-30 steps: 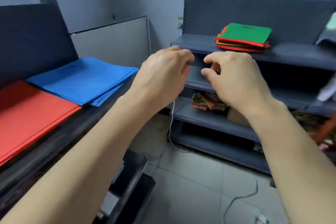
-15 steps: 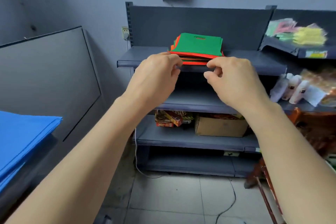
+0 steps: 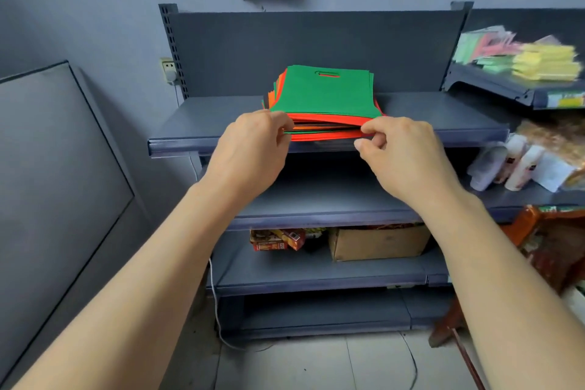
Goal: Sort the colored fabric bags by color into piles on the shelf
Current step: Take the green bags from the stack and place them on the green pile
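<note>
- Now the left hand (image 3: pixel 253 149) curls its fingers against the front-left corner of the stack of bags (image 3: pixel 323 90), and the right hand (image 3: pixel 402 152) sets forefinger and thumb at the front-right corner.
- Whether either hand pinches a bag is unclear.
- Green on top, red and orange beneath, the stack lies on the grey top shelf (image 3: pixel 443 117).
- Yellow packs (image 3: pixel 544 62) at right are blurred.
- The blue bags seen at left half a second ago are out of view.
</note>
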Demonstrator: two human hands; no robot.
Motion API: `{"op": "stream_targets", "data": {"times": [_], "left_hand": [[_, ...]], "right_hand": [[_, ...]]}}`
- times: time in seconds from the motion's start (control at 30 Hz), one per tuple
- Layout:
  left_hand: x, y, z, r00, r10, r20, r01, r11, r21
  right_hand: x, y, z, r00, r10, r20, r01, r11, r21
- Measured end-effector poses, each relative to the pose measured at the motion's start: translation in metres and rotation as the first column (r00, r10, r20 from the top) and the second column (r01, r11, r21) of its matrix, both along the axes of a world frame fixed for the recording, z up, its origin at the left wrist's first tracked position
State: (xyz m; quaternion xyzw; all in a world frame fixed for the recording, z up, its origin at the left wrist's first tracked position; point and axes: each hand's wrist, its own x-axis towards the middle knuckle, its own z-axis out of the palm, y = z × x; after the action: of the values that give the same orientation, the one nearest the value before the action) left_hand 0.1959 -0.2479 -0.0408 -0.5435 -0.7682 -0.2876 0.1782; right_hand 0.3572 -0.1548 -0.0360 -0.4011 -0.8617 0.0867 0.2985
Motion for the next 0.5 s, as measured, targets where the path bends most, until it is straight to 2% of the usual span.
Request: {"op": "stream_targets", "data": {"times": [0.23, 0.5], "left_hand": [[-0.035, 0.081, 0.000, 0.993, 0.119, 0.026, -0.119, 0.993, 0.014], [-0.053, 0.166, 0.004, 0.977, 0.208, 0.057, -0.206, 0.978, -0.024]], "right_hand": [[-0.035, 0.092, -0.003, 0.997, 0.072, 0.008, -0.071, 0.997, -0.026], [-0.062, 0.199, -0.002, 0.998, 0.051, -0.019, -0.053, 0.995, -0.082]]}}
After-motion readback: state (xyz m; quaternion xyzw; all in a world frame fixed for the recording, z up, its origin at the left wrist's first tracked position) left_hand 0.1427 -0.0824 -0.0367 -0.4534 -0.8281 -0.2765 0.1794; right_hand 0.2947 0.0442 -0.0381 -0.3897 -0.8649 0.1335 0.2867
